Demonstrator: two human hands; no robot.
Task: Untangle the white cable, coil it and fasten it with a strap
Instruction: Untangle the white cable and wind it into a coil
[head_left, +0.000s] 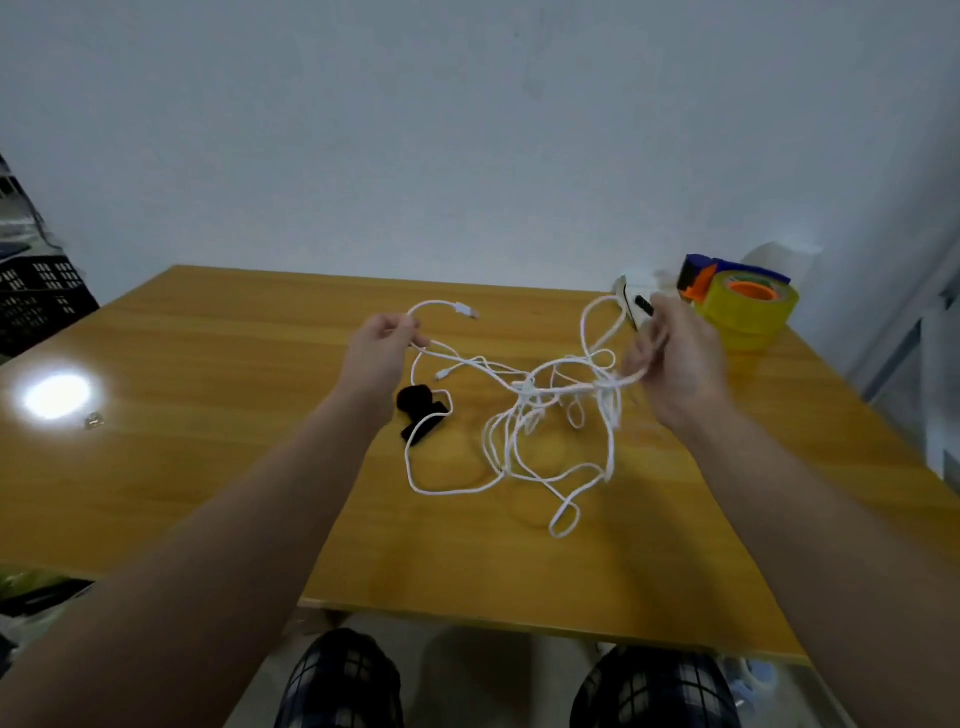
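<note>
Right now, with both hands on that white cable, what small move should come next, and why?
Probably feed the plug end beyond the left hand back through the nearest loop. The white cable is tangled between that hand and the right hand, loops lying on the table, so pulling apart would likely tighten it.

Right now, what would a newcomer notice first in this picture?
A tangled white cable sprawls over the middle of the wooden table, partly lifted by the left hand and right hand. A black strap lies beside it; a yellow tape roll stands far right.
</note>
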